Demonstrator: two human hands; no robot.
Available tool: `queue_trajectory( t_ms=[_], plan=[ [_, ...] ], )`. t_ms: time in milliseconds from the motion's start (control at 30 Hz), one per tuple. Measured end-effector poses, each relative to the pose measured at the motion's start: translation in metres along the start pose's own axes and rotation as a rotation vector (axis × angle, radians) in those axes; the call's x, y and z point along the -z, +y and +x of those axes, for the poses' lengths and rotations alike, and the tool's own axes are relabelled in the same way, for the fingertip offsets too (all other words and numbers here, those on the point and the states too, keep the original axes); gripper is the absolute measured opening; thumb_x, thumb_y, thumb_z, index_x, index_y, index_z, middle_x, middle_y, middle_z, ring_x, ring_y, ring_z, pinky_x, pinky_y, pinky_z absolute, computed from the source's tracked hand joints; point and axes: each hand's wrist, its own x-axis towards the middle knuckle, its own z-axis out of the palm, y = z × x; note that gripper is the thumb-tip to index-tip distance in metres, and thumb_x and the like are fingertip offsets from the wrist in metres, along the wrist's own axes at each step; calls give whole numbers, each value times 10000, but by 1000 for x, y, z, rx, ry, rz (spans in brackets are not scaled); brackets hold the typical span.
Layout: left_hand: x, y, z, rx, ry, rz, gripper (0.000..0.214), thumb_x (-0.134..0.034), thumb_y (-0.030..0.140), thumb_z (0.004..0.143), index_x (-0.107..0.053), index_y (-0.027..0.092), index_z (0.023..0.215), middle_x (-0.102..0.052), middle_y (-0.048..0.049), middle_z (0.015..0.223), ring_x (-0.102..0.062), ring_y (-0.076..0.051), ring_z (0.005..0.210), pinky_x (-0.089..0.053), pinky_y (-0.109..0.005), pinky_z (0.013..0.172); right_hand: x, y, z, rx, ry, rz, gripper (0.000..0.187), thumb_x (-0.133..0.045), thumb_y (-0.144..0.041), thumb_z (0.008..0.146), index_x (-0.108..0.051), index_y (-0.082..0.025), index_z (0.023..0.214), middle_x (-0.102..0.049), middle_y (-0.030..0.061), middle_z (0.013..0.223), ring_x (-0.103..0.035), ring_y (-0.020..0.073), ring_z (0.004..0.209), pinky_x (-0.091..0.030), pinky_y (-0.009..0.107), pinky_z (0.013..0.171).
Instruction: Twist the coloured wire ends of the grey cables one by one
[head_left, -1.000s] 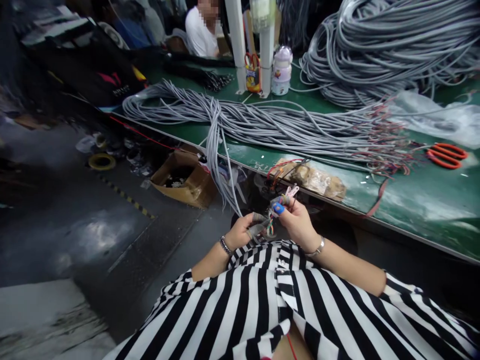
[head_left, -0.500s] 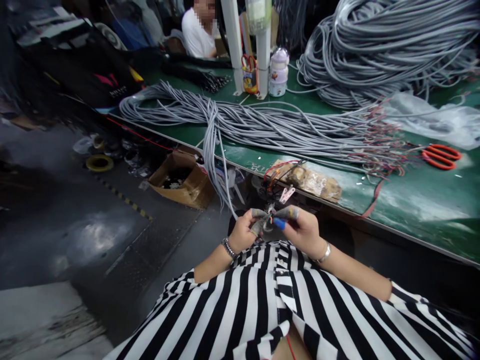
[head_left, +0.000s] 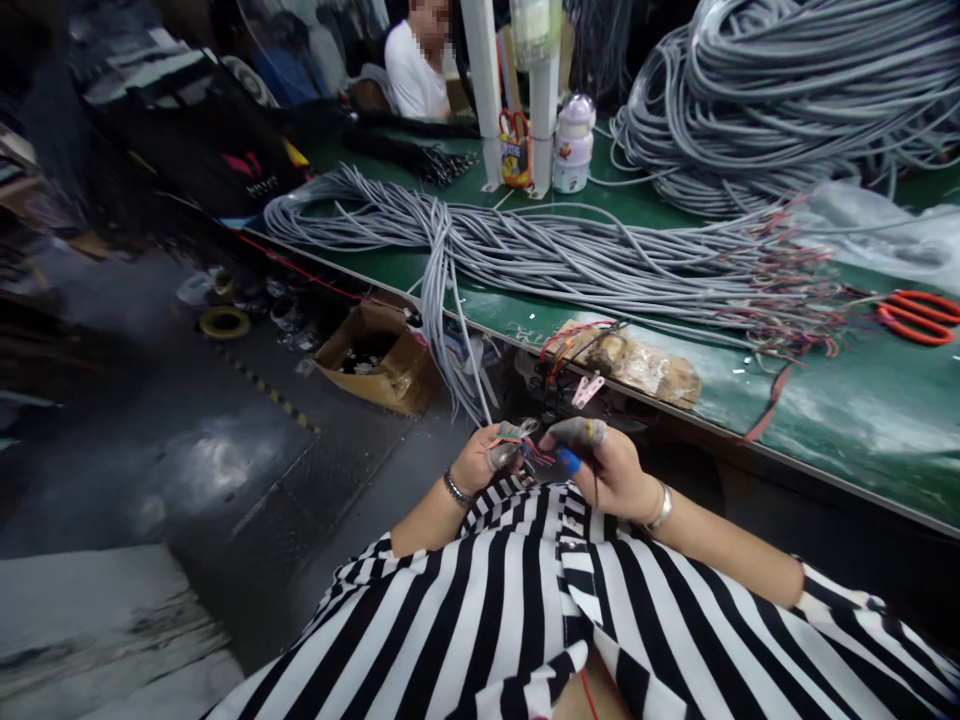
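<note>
My left hand (head_left: 486, 458) is closed on the end of a grey cable (head_left: 482, 385), just in front of my striped shirt. Thin coloured wires (head_left: 534, 452), red, green, orange and blue among them, fan out from its fingers. Beside the wire tips is my right hand (head_left: 611, 470), its covered index finger and blue-tipped finger apart, with no wire visibly gripped. Grey covers wrap fingertips on both hands. The held cable runs up to a large bundle of grey cables (head_left: 525, 245) on the green table (head_left: 847, 420).
Orange-handled scissors (head_left: 919, 317) lie right of the bundle's stripped ends. A wrapped block (head_left: 637, 365) and a pink clip (head_left: 587, 391) sit at the table edge. Cable coils (head_left: 750, 110), a lilac bottle (head_left: 574, 145) and a seated person (head_left: 415, 70) are farther back. A cardboard box (head_left: 382, 365) stands below.
My right hand has drawn slightly away from my left, and its fingers have parted. The coloured wires, mostly hidden between the fingers before, now show spread out. The view has shifted slightly left.
</note>
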Motion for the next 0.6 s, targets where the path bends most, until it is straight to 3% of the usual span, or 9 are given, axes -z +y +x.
queue_trajectory(
  t_ms=[67, 167, 300, 467, 600],
  plan=[
    [2, 1, -1, 27, -32, -12, 527, -800, 606, 580, -650, 130, 749, -597, -10, 547, -513, -97, 443, -420, -214, 431, -4, -1, 3, -40, -6, 61, 295, -471, -164, 907, -549, -215, 1188, -725, 88, 977, -700, 191, 897, -569, 322, 798],
    [1, 6, -1, 36, -94, 0, 527, -816, 600, 557, -646, 127, 715, -590, -6, 557, -493, -82, 447, -410, -206, 439, -12, 2, 5, -1, -129, 100, 353, -471, -129, 896, -527, -205, 1236, -717, 99, 1054, -695, 188, 951, -561, 318, 841],
    [3, 14, 1, 42, -191, 15, 505, -813, 585, 578, -622, 124, 658, -560, 1, 529, -469, -73, 447, -390, -200, 445, -14, 10, 4, 107, -275, -58, 404, -478, -82, 849, -549, -180, 1235, -725, 106, 988, -701, 198, 865, -564, 312, 764],
    [13, 26, 3, 101, -341, 80, 461, -820, 539, 601, -672, 109, 678, -580, -17, 539, -478, -79, 461, -396, -212, 472, -4, 14, 2, 228, -307, -201, 347, -452, -34, 807, -615, -177, 1078, -724, 106, 959, -681, 194, 852, -548, 299, 742],
    [16, 32, 6, 123, -435, 103, 413, -778, 500, 684, -728, 99, 766, -648, -63, 621, -555, -113, 502, -421, -218, 479, 14, 20, -6, 176, -322, -221, 390, -461, -10, 759, -618, -191, 1066, -730, 91, 952, -683, 187, 847, -542, 290, 747]
  ],
)
